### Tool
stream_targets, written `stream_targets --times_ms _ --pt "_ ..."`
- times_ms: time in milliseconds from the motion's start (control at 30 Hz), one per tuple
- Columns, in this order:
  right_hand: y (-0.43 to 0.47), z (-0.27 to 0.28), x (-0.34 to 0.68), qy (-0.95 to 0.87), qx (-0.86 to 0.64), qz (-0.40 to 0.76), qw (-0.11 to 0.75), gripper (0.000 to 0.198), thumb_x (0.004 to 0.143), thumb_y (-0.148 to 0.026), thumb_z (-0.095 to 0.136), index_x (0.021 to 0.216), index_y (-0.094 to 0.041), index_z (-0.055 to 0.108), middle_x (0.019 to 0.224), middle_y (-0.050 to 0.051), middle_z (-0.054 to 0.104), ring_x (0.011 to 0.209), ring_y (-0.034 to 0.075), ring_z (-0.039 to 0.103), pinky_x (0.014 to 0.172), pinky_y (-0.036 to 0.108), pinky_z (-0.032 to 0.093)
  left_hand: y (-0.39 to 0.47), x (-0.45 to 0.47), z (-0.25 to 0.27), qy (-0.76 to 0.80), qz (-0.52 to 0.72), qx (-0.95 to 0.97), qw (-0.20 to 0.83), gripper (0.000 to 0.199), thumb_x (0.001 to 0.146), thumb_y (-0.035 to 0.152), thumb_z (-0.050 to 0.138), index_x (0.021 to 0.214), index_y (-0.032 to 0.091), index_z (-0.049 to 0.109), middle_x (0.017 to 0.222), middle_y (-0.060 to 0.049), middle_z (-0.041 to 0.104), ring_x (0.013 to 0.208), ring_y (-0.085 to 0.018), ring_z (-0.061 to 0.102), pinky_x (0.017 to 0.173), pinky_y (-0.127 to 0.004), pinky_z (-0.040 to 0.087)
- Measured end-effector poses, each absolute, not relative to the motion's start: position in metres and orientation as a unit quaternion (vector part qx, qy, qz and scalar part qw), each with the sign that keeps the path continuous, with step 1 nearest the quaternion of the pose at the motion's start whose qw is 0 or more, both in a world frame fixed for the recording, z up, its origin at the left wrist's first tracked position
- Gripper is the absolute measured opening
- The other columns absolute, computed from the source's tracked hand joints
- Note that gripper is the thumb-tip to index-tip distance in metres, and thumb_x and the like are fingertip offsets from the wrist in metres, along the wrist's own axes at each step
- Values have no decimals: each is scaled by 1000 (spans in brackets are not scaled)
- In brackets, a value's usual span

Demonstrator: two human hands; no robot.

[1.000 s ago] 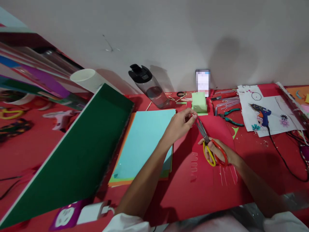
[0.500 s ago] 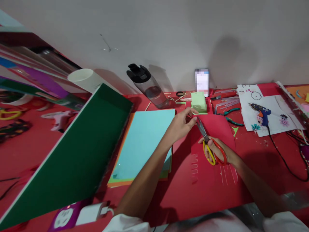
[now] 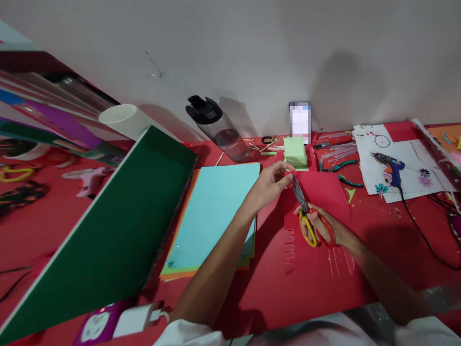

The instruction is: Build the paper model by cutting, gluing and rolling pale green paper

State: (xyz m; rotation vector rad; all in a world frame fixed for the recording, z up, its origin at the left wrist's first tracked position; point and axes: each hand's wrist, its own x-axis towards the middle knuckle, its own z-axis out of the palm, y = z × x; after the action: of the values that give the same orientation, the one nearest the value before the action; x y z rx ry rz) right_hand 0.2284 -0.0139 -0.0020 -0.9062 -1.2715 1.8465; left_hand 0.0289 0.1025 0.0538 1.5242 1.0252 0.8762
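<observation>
Right hand [image 3: 320, 223] curls closed through the loops of the scissors [image 3: 304, 207], one handle yellow and the other red, with the blades pointing away and leftward over the red paper [image 3: 320, 185]. Left hand [image 3: 272, 185] bends thumb and forefinger almost together beside the blade tips, near the paper's far left corner; whether they pinch anything, I cannot tell. As for writing, the phone [image 3: 300, 120] against the wall shows coarse blocks (too blurred to read), while the white sheet [image 3: 406, 154] under the glue gun [image 3: 393, 172] carries flower shapes and a dotted circle. Left of the red paper, a strip of red tabletop [image 3: 271, 254] runs to the stack topped with blue paper [image 3: 219, 206], orange and green edges peeping out. A wider stretch opens rightward, bounded by the glue gun's black cord [image 3: 407, 214]. A green block [image 3: 295, 151] stands just past the paper's far edge, pliers [image 3: 350, 182] near its right.
</observation>
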Motion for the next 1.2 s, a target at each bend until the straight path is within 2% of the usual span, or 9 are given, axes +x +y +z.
stream_targets --times_ms 200,467,767,1200 --pt "-15 7 219 -490 -354 712 358 73 93 -88 43 115 -20 54 78 2 63 52 13 58 47 24 47 101 30 58 433 376 631 522 20 85 33 73 99 20 67 75 1 64 63 -14 60 62 -28 50" --pt "-15 9 216 -506 -378 682 370 70 98 -83 39 120 -19 54 76 0 61 47 12 57 42 23 43 101 27 60 435 378 615 537 25 83 36 77 98 19 67 72 2 61 61 -13 56 60 -27 48" --pt "-12 12 224 -565 -434 619 332 63 101 -77 43 123 -19 56 72 -1 61 49 13 57 47 25 46 103 24 61 433 371 631 525 22 84 35 76 98 19 68 76 0 64 64 -13 59 61 -27 50" --pt "-11 10 227 -547 -452 627 321 58 101 -74 45 120 -21 57 72 -1 58 48 13 53 41 24 43 103 23 58 442 368 644 504 20 87 33 74 99 19 66 80 0 66 67 -14 64 65 -28 55"
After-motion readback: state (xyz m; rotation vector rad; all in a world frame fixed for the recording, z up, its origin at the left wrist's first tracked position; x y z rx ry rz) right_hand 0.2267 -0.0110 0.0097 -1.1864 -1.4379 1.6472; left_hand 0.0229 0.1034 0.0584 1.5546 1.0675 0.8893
